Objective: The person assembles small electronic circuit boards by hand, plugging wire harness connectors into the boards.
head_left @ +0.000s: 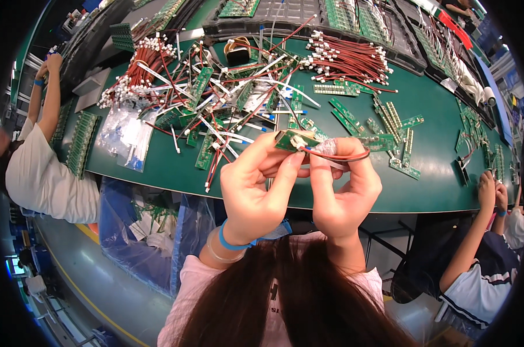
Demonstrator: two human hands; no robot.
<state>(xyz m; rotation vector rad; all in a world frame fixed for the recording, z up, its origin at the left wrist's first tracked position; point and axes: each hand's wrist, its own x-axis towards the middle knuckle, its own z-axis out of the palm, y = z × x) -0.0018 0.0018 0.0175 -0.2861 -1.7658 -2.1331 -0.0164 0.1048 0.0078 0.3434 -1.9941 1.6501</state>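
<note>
Above the front edge of the green table, my two hands meet in front of me. My left hand (pixel 255 188) is closed, pinching a small green circuit board (pixel 285 141) between thumb and fingers. At the board's end sits a white connector (pixel 298 141). My right hand (pixel 347 194) is closed at the connector, its thumb and fingertips pressed on a cable with red and black wires (pixel 346 157) that loops over its fingers. A whitish wrap (pixel 326 146) covers one right fingertip. Whether the plug is fully seated cannot be made out.
A tangled heap of boards and cables (pixel 233 92) lies beyond my hands. Bundles of red cables (pixel 354 58) and loose boards (pixel 398 124) lie to the right. Black trays (pixel 285 23) line the back. A lined blue bin (pixel 140 231) stands below left. Co-workers sit on both sides.
</note>
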